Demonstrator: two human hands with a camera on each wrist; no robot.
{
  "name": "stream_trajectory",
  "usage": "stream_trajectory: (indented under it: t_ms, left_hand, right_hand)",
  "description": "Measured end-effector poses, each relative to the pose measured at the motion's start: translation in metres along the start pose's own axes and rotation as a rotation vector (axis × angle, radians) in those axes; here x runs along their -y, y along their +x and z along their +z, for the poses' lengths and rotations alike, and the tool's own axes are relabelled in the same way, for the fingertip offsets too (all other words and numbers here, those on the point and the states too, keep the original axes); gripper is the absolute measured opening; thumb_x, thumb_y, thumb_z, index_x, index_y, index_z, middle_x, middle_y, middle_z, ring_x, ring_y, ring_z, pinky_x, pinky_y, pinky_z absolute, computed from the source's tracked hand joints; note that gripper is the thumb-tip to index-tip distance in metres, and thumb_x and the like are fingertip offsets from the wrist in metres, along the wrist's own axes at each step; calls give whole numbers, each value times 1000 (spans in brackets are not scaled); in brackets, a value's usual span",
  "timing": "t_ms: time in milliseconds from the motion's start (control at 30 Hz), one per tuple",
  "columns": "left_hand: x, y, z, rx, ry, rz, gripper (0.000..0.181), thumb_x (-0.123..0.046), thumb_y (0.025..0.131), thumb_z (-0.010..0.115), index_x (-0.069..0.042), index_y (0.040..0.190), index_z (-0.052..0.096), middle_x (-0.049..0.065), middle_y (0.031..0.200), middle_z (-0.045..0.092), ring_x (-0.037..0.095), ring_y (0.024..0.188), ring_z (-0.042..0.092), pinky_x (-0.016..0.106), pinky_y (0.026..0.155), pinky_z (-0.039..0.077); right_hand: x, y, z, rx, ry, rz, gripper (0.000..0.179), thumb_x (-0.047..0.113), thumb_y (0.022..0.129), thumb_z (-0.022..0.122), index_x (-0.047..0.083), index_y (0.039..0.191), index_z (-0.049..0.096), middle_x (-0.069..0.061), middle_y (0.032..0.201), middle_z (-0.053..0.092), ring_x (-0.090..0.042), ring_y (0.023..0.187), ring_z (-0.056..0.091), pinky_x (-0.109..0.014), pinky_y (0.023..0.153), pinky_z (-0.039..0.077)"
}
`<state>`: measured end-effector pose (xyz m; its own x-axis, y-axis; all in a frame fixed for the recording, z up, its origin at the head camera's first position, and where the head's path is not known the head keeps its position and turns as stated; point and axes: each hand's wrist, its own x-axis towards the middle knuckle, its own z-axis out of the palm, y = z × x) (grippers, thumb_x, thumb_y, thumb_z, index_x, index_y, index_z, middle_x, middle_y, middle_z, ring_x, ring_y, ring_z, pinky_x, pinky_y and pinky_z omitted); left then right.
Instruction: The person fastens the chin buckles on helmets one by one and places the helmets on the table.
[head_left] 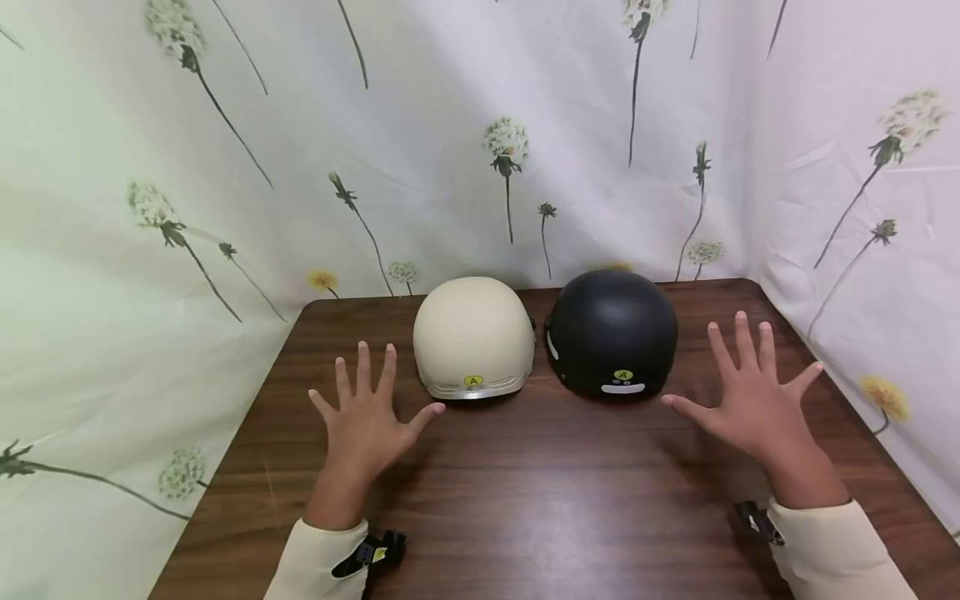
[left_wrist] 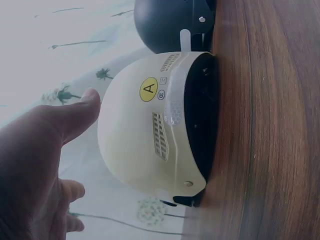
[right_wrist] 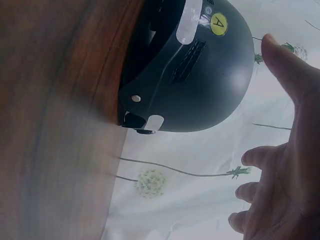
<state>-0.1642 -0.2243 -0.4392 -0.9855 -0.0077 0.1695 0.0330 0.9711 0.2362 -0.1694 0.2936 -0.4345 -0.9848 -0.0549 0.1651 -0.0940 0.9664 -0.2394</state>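
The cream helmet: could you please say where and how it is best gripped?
Probably by the near rim of the cream helmet, coming from the person's side: its smooth dome faces up; the left wrist view shows a dark opening under that rim.

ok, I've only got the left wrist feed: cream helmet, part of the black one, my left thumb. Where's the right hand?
Observer: The right hand is spread open to the right of the black helmet, holding nothing.
Operator: Black one's cropped on my side. Any markings on its front?
Observer: Yes, a yellow sticker with an A, just above a white strip.
Operator: It looks overlapped by the cream helmet here. Touching?
Observer: Doesn't look like it. The head view shows a sliver of table between them.
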Motion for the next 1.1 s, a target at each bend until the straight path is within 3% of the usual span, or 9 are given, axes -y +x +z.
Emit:
stream_trajectory:
  t_ms: [233, 467, 867, 1100]
  left_hand:
    - [-2, 7, 1, 45, -61, 4, 119, -88, 92, 58, -24, 178, 7, 20, 185, -7, 57, 168, -5, 94, 116, -2]
    - [-9, 24, -2, 57, -155, 14, 117, -83, 95, 60, -27, 177, -2, 17, 185, -11, 54, 169, -2, 91, 120, 2]
    - [-11, 54, 5, 2, -434, 80, 115, -62, 96, 75, -27, 178, 2, 19, 184, -6, 56, 167, 9, 83, 120, 30]
    - [-20, 68, 8, -9, -531, 75, 117, -64, 94, 76, -29, 178, 1, 17, 185, -6, 52, 169, 8, 79, 123, 29]
  right_hand:
    - [0, 12, -14, 5, 33, -10, 126, 84, 90, 65, 23, 177, -2, -9, 182, -25, -50, 168, -18, -100, 102, -11]
    - [16, 32, -23, -16, 47, -50, 124, 85, 90, 64, 25, 178, 1, -5, 184, -21, -45, 170, -16, -96, 109, -14]
    - [52, 61, -23, -110, 72, -96, 121, 86, 90, 62, 22, 178, 8, -12, 186, -9, -43, 172, -7, -92, 115, -15]
    - [70, 75, -24, -186, 114, -136, 116, 81, 92, 64, 22, 178, 13, -13, 186, -2, -40, 173, -2, -90, 118, -10]
